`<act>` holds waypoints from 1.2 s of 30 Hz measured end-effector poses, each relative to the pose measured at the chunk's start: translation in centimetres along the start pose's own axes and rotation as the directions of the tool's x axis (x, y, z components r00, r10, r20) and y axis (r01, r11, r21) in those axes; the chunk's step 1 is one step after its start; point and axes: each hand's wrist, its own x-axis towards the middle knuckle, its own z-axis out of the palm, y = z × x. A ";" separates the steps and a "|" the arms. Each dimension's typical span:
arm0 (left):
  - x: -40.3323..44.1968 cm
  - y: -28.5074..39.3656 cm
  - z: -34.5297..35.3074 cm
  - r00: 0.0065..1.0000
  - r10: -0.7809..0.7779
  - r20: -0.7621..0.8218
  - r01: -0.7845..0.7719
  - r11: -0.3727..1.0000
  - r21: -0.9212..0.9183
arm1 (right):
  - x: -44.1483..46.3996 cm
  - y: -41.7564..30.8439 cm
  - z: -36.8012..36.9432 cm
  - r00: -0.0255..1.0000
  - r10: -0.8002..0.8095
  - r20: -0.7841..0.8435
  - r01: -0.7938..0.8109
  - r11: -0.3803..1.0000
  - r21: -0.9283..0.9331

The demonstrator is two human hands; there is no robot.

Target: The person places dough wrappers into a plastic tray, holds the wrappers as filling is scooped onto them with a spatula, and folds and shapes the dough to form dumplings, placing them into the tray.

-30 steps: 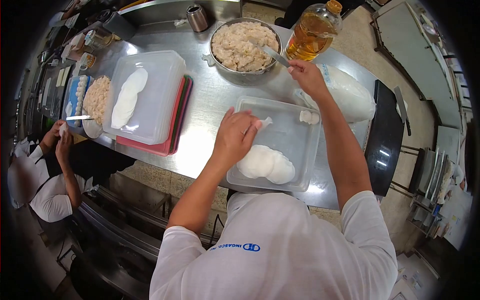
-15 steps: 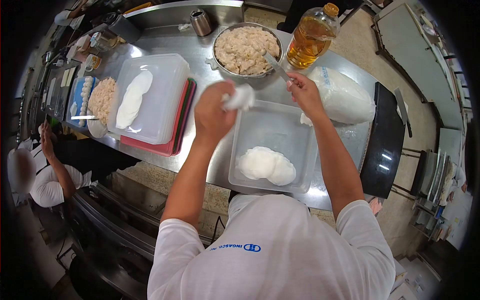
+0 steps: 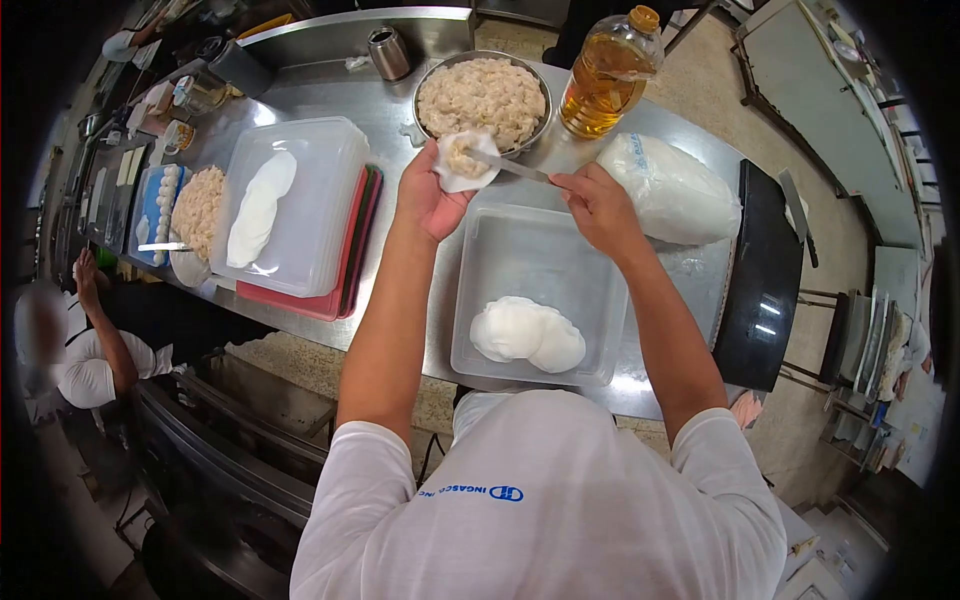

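Observation:
On the fingers of my left hand (image 3: pixel 436 204) lies a round white dumpling wrapper (image 3: pixel 482 181), held by its edge. A dab of pale minced filling (image 3: pixel 461 160) sits on it. My right hand (image 3: pixel 602 212) is closed around the handle of a flat metal spreading knife (image 3: pixel 522 168), whose tip touches the filling. Just beyond stands a metal bowl (image 3: pixel 548 122) heaped with the same chunky filling (image 3: pixel 482 98). Nearer to me, a clear plastic tray (image 3: pixel 545 250) contains overlapping white wrappers (image 3: pixel 525 332).
Right of the bowl are an oil bottle (image 3: pixel 606 85) and a plastic bag of white stuff (image 3: pixel 672 190). A knife (image 3: pixel 797 215) rests by a black panel (image 3: pixel 765 280). At left, a lidded box (image 3: pixel 325 190) tops coloured trays (image 3: pixel 340 290); a co-worker (image 3: pixel 100 350) stands there.
My left hand has opened out from a blurred, closed pose, and the wrapper now lies flat with filling on it. The knife has moved from the bowl to the wrapper.

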 end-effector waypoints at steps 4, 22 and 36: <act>-0.4 -0.4 -1.5 0.999 -0.026 -0.028 0.026 0.999 0.028 | 0.1 -0.7 -2.5 0.998 -0.057 0.013 0.059 0.983 -0.173; -1.8 -1.1 -1.1 0.992 0.100 0.072 -0.105 0.992 0.070 | -0.3 -2.2 -1.5 0.998 -0.008 0.057 0.008 1.000 0.000; -1.2 -0.6 -0.3 0.974 0.223 0.042 -0.223 0.975 -0.001 | -0.2 -3.1 -2.2 0.994 -0.031 -0.100 0.038 0.997 0.067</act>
